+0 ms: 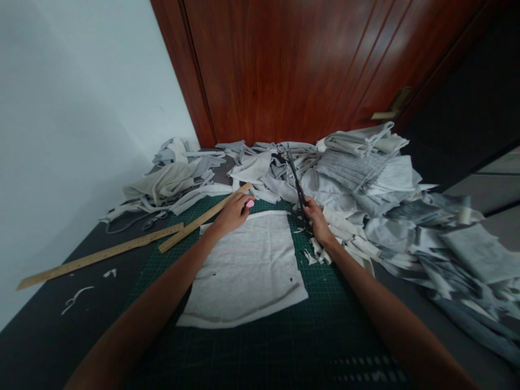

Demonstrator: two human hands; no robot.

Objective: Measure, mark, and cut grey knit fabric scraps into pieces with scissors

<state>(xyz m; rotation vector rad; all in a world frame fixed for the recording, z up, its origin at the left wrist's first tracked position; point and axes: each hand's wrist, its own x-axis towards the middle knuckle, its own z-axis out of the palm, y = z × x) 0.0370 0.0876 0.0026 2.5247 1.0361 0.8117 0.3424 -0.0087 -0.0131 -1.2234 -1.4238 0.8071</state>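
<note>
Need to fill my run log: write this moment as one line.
left hand: holding small pink item | right hand: gripping long dark tool | pale cloth: spread on green mat

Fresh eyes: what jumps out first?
Probably the red-brown door at the back, then grey and white cloth heaps below it. Centre, a pale cloth lies on a green mat, left hand at the cloth's far edge; to its right, the right hand holds dark scissors.
</note>
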